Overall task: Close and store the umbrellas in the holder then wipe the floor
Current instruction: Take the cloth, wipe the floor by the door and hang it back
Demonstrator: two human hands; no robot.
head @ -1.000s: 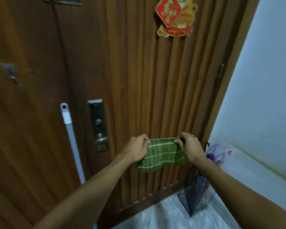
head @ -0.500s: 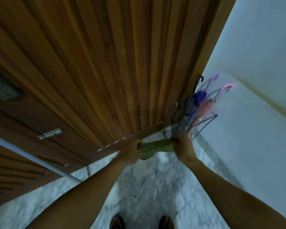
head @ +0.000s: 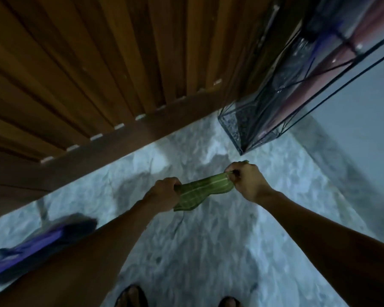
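Fingers of both hands still clutch the green cloth (head: 200, 191), now lowered beside the umbrella holder (head: 248, 131).

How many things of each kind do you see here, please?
Green cloth: 1
Umbrella holder: 1
Hands, left hand and right hand: 2
Purple mop head: 1
Door: 1
Total: 6

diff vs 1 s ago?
Both hands, left hand and right hand, carried the cloth down from door-handle height to just above the floor, beside the holder. Unchanged: each hand grips one end; umbrellas stay in the holder.
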